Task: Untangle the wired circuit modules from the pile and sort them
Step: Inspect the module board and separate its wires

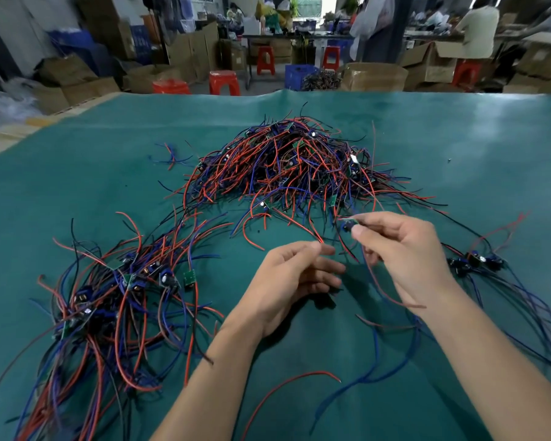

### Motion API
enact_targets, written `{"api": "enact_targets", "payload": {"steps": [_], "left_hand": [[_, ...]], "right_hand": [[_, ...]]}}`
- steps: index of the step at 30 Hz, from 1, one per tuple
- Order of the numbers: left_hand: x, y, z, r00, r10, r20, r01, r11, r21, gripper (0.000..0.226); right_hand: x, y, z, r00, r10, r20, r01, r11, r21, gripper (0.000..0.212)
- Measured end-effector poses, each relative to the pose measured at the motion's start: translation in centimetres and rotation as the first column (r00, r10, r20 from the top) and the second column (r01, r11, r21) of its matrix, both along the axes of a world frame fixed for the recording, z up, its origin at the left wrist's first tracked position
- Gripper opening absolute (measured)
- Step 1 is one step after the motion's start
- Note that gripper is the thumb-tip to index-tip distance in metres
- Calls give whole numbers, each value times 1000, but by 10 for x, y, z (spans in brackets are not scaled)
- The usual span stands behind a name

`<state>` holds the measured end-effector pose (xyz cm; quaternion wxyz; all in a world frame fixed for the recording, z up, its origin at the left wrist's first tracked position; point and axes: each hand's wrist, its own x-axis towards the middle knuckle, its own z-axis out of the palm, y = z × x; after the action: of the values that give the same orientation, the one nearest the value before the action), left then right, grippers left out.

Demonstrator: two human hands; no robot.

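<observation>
A big tangled pile (295, 163) of red, blue and black wires with small green circuit modules lies in the middle of the green table cover (77, 173). My right hand (404, 253) pinches one small module (349, 223) at the pile's near edge, and its wires trail down toward me. My left hand (295, 278) hovers just left of it with fingers loosely curled around nothing I can make out. A sorted heap of modules (115, 291) lies at the near left. A small group of modules (474, 261) lies at the right.
Loose red and blue wires (299, 381) lie on the cover between my forearms. Beyond the table's far edge stand red stools (224, 82), cardboard boxes (374, 76), blue crates and people at other benches.
</observation>
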<state>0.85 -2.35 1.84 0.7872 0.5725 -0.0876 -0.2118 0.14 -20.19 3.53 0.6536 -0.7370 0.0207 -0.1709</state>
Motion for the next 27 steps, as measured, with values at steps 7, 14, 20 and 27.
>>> {"api": "enact_targets", "payload": {"steps": [7, 14, 20, 27], "left_hand": [[0, 0, 1, 999, 25, -34, -28, 996, -79, 30], [0, 3, -2, 999, -47, 11, 48, 996, -78, 12], [4, 5, -6, 996, -74, 46, 77, 994, -73, 19], [4, -1, -5, 998, -58, 24, 60, 991, -122, 30]], "right_hand": [[-11, 24, -4, 980, 176, -92, -183, 980, -83, 17], [-7, 15, -6, 986, 112, -121, -121, 990, -68, 12], [-5, 18, -13, 978, 149, -148, -159, 985, -60, 11], [-6, 19, -8, 953, 246, -177, -212, 959, 189, 16]]}}
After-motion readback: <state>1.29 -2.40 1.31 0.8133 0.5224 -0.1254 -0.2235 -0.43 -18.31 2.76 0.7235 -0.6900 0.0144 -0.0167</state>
